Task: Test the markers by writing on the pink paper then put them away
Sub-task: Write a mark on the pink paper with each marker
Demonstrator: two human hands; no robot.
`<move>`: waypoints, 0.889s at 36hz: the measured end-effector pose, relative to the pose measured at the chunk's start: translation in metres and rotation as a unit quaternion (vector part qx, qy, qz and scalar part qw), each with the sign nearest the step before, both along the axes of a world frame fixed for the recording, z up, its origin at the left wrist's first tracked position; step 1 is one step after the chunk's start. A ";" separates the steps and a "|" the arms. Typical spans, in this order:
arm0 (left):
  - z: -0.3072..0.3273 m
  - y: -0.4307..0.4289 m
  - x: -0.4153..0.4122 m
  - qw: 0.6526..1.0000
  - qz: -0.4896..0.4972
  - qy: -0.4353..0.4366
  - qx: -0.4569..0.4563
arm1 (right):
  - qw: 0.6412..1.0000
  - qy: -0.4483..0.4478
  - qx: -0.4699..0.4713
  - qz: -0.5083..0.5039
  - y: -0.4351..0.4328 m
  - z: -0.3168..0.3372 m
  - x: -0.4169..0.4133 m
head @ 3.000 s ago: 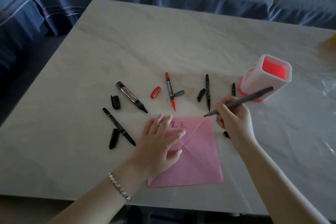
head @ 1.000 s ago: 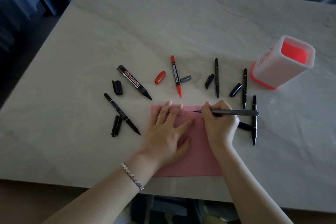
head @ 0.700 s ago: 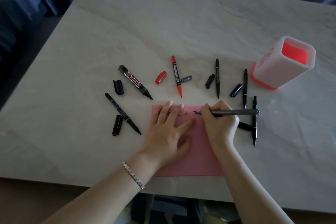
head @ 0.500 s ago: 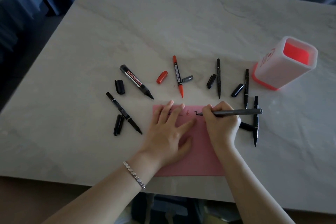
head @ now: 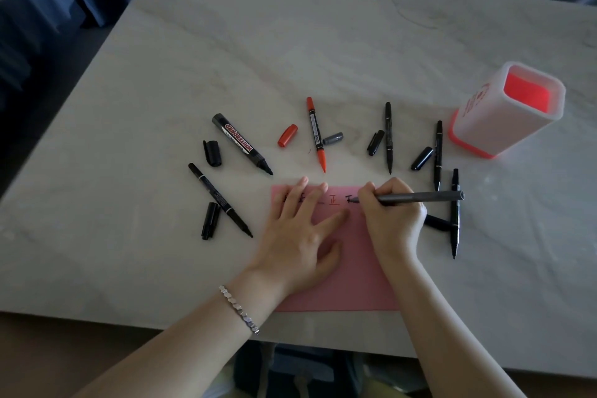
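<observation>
Since half a second ago the grey marker (head: 420,196) has added strokes: a third, half-formed black character now sits under its tip near the top edge of the pink paper (head: 352,275), where a second ago the tip was only starting there. This marker clearly writes, so its test looks nearly done and capping and storing should follow. The right hand (head: 392,220) has its fingers clamped together around the barrel, which points toward 3 o'clock. The left hand (head: 300,236) lies flat with fingers spread apart, pinning the sheet, as it did throughout. The paper's near edge runs close to the table (head: 161,74) edge at 6 o'clock, so the sheet could slide off if released. From 9 to 3 o'clock around the paper lie the whiteboard marker (head: 242,144), the red marker (head: 316,134), several thin black markers and loose caps. The holder (head: 504,113) stands open at 2 o'clock, well apart from the paper, and two black markers (head: 455,213) lie between it and the right hand. The far half of the table, toward 12 o'clock, gives free room.
</observation>
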State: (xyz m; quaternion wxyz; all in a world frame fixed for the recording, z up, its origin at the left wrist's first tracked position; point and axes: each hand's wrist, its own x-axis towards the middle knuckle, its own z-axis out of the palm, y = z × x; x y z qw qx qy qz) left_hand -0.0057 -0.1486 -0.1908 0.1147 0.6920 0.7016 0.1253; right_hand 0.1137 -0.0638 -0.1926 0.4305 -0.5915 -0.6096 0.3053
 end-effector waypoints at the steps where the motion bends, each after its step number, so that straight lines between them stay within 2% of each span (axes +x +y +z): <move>1: 0.000 0.000 0.000 1.000 0.000 0.001 0.000 | 1.000 -0.001 -0.001 -0.001 0.000 0.000 0.000; 12: 0.000 0.000 0.000 1.000 -0.003 0.009 0.003 | 1.000 0.002 -0.016 0.012 -0.002 0.001 0.000; 21: 0.000 -0.001 0.000 1.000 -0.003 0.004 0.009 | 0.999 -0.011 0.001 -0.047 -0.003 0.005 -0.001; 29: -0.001 -0.001 -0.001 1.000 -0.008 0.011 0.005 | 0.991 0.098 -0.022 -0.085 0.003 0.011 0.002; 32: -0.003 -0.001 -0.002 1.000 -0.015 0.014 0.016 | 0.994 0.076 -0.061 -0.051 0.016 0.028 0.008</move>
